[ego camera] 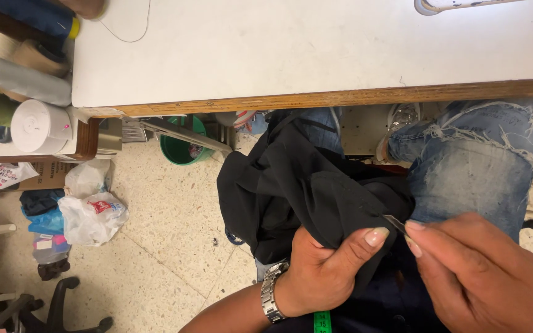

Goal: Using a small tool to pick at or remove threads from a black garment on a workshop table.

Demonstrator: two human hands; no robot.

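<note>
Head view: left hand (322, 271) clamped on a fold of black garment (291, 185), thumb pressing the cloth taut. Right hand (488, 277) pinched shut on a thin metal blade (395, 223), tip touching the fold. Judged step: picking at a seam; next calls for fine, shallow strokes. Garment is dark, bunched, lying over the lap below the white table (316, 55).

A white table (291, 49) with a wooden edge fills the far part of the scene. At the far left, thread cones (23, 77) lie beside a white spool (35, 126). Under the table a green bucket (180, 148) stands on the speckled floor (168, 246). White plastic bags (90, 216) lie at the left, and a black chair base (57, 308) is near the left corner.
</note>
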